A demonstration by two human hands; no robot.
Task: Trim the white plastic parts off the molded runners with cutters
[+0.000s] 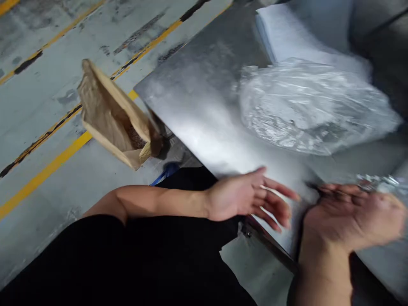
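Observation:
My left hand point(251, 197) reaches over the near edge of a metal table point(204, 123), its fingers stretched out and spread, with nothing in them. At the lower right, my right hand point(350, 216) is palm up with its fingers curled, blurred by motion. Shiny clear plastic point(382, 182) shows just behind its fingers; whether the hand grips it I cannot tell. Beyond both hands a large crumpled clear plastic bag point(315, 106) lies on the table, with something whitish inside that I cannot name.
A folded white sheet or stack point(293, 34) lies behind the plastic bag. Left of the table stands an open brown paper bag point(111, 119) with dark brown bits inside. The greenish floor point(79, 51) has worn yellow lines. The table's corner points toward the paper bag.

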